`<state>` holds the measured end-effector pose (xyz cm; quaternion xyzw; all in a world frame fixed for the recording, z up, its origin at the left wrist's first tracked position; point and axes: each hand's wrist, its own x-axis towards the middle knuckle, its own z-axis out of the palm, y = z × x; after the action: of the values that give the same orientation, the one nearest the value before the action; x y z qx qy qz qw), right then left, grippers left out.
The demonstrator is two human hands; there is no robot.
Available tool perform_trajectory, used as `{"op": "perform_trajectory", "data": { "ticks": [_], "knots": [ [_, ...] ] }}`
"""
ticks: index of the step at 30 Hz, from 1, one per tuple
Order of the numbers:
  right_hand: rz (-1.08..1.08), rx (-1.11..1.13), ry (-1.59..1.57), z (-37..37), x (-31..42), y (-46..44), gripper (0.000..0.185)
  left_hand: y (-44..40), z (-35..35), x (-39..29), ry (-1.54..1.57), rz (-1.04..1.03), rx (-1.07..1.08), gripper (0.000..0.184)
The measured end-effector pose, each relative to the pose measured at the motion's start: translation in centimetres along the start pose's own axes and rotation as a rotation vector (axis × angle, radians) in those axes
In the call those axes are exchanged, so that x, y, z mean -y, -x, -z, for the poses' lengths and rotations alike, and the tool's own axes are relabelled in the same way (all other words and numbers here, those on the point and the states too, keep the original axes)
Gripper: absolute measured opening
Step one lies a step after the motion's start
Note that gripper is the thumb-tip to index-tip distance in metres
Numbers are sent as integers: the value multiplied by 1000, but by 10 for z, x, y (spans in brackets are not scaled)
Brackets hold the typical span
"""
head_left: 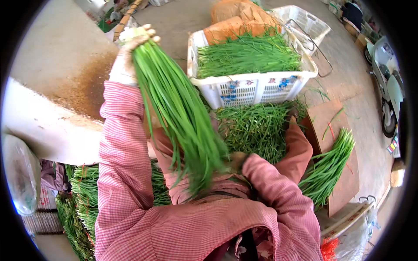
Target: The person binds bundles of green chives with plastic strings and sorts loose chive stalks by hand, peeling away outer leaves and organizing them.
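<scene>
Several banded bundles [85,185] are at the far left, piled close together. Next comes the left hand [136,39], raised, its grip closed around the pale ends of a long green bunch [174,95] that slants down in front of the person's body. Holding it high and by the firm end looks sound: the long green part hangs free, and a snug but not crushing hold should keep everything even. Its lower tips are blurred, so a calmer, steadier hold would probably help. Beside those tips is the right hand [237,161]; whether its grip is released or pinching something, I cannot tell. Light strokes running toward the tips would likely spare good growth. Further right are loose leaves [257,135], just below a white crate [257,89] heaped with greens [248,56], then a banded bunch [331,169] on a brown board [344,191], best kept clear of strays.
</scene>
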<state>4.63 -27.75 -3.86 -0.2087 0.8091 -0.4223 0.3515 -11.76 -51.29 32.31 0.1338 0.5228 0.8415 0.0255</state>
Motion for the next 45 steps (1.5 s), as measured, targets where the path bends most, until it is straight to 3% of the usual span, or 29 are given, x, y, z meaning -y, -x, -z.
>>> {"op": "perform_trajectory", "data": {
  "ticks": [1, 2, 3, 5, 7, 8, 9, 11, 13, 15, 17, 19, 21, 23, 25, 27, 28, 29, 31, 33, 35, 36, 37, 39, 40, 41, 42, 45],
  "knots": [
    [-71, 35, 353, 4, -44, 3, 29, -6, 19, -14, 18, -52, 44, 36],
    [-665, 132, 416, 17, -96, 2, 28, -4, 26, -22, 7, -97, -26, 35],
    [-654, 132, 426, 35, -105, 17, 28, -2, 30, -28, -1, -138, -94, 34],
    [-967, -64, 528, 86, -72, 67, 81, 6, 28, -27, -41, -206, -202, 35],
    [-952, -466, 758, 129, 46, 101, 98, 21, 4, -16, -99, -281, -307, 29],
    [-782, -745, 601, 146, 71, 107, 98, 27, -3, -6, -107, -320, -289, 28],
    [-278, -1043, 463, 158, 64, 105, 102, 31, -7, 7, -116, -360, -271, 28],
    [439, -1044, -241, 150, 153, 100, 107, 46, -21, 32, -66, -327, -231, 28],
    [650, -1074, 193, 139, 199, 76, 117, 63, -38, 57, 105, -250, -196, 28],
    [650, -1038, 401, 121, 216, 41, 121, 68, -35, 86, 270, -174, -193, 30],
    [445, -944, 443, 114, 224, 23, 123, 79, -31, 96, 506, -145, -125, 32],
    [673, -897, 356, 117, 213, 7, 115, 88, -14, 94, 667, -156, -130, 34],
    [195, -655, 389, 114, 259, 18, 96, 91, 7, 94, 763, -239, -120, 37],
    [287, -685, 469, 111, 276, -5, 86, 98, 13, 78, 821, -338, -201, 42],
    [305, -667, 453, 108, 312, -18, 58, 106, 16, 74, 497, -341, -252, 47],
    [236, -623, 570, 104, 325, -34, 50, 109, 26, 83, 325, -296, -293, 48],
    [114, -497, 586, 102, 337, -32, 65, 110, 31, 84, 445, -276, -324, 48],
    [114, -497, 586, 99, 332, -31, 65, 112, 36, 86, 445, -276, -324, 48],
    [519, -551, 498, 95, 303, -20, 93, 114, 40, 94, 609, -273, -218, 50],
    [581, -285, 221, 109, 282, 5, 121, 119, 19, 92, 728, -232, -206, 48],
    [669, -383, -61, 101, 253, 11, 127, 121, -6, 98, 844, -42, -100, 42],
    [613, -563, 154, 101, 240, 15, 130, 120, -16, 106, 819, 38, -64, 40],
    [612, -537, -134, 97, 230, 23, 121, 124, -28, 114, 800, 44, -48, 42],
    [581, -489, -275, 99, 218, 45, 99, 133, -43, 121, 707, 186, -37, 45],
    [568, -519, -275, 96, 212, 58, 99, 134, -51, 122, 601, 176, 26, 50],
    [452, -524, -408, 90, 207, 71, 79, 136, -59, 128, 489, 216, -38, 55],
    [338, -520, -539, 86, 201, 81, 60, 132, -64, 131, 437, 192, -57, 57],
    [276, -451, -662, 79, 183, 103, 44, 113, -76, 125, 304, -48, -196, 64]
  ]
}}
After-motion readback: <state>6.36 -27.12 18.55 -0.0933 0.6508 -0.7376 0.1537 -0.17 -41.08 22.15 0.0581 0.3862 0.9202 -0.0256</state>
